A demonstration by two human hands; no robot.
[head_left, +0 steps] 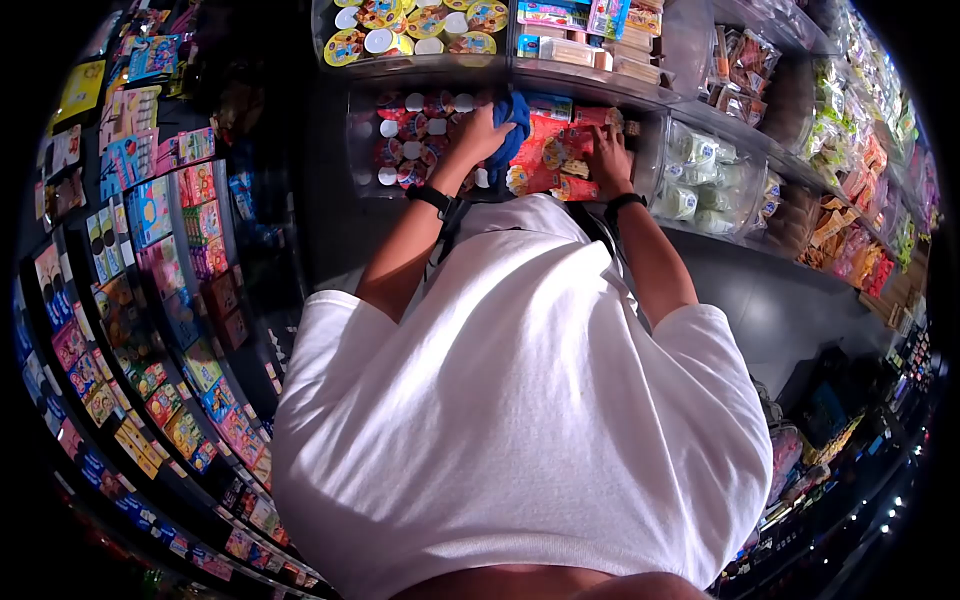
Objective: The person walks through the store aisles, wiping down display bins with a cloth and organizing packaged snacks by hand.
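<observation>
White shirt (530, 420), arms (402, 255) stretched forward, hands (609, 160) apart, left (483, 134) gripping blue cloth (513, 126)

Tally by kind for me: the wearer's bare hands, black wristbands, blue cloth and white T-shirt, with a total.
Bare hands: 2 (left hand, right hand)
Black wristbands: 2 (left wristband, right wristband)
Blue cloth: 1
White T-shirt: 1
Total: 6
</observation>
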